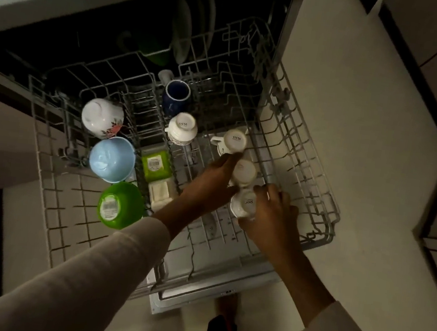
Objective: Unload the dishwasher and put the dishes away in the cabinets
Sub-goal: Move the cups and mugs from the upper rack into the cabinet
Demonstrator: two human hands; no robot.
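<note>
The dishwasher's upper rack [319,161] is pulled out below me, holding upturned cups. My right hand [274,213] grips a small white cup [244,204] at the rack's right front. My left hand [216,176] reaches across and closes around a second white cup [244,171] just behind it. Further back stand a third white cup with a handle [232,141] and another white cup [182,129]. A dark blue mug [176,95] sits behind those.
On the rack's left side are a floral white cup [101,116], a light blue bowl [110,159], a green bowl [120,204], a green lid [155,163] and a white square piece [160,192]. Plates [182,28] stand in the dark lower rack. Pale floor lies to the right.
</note>
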